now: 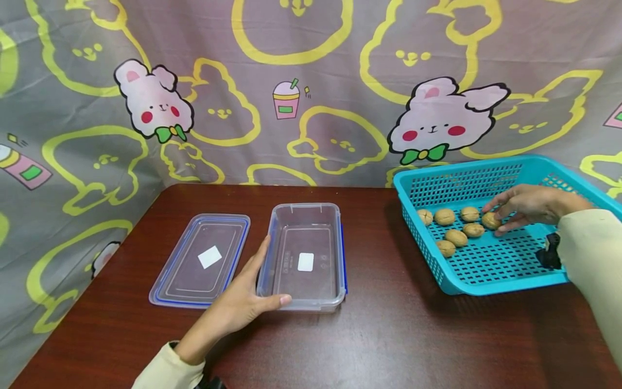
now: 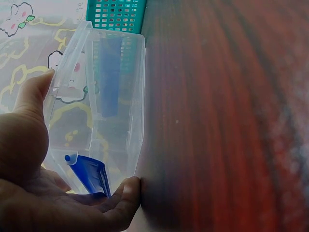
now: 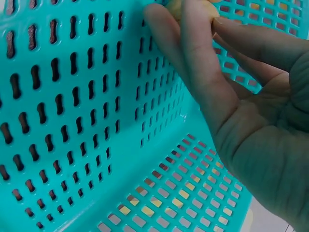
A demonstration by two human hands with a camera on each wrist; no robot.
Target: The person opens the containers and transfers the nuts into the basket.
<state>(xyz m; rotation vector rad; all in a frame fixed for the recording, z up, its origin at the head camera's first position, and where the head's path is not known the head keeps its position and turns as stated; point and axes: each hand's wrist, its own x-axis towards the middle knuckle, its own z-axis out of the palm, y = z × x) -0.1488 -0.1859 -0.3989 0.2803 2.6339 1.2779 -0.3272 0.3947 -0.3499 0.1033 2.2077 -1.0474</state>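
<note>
My left hand [image 1: 239, 303] holds the near left corner of a clear plastic food container [image 1: 311, 289], fingers along its left side and thumb at the near rim. A blue clip [image 2: 89, 175] hangs by the fingers in the left wrist view. The container stands lidless, with a white square label showing at its bottom. Inside the turquoise basket [image 1: 491, 278], my right hand [image 1: 529, 205] pinches a walnut [image 1: 491, 220] between thumb and fingers. Several other walnuts [image 1: 455, 237] lie by the basket's left side. In the right wrist view, fingers partly hide the pinched walnut [image 3: 175, 8].
The container's clear lid [image 1: 199, 275], with a blue seal and white label, lies flat on the dark wood table [image 1: 389, 335] to the left. Behind the table hangs a patterned cloth [image 1: 340, 81]. A small black device [image 1: 550, 254] sits at the right wrist, over the basket.
</note>
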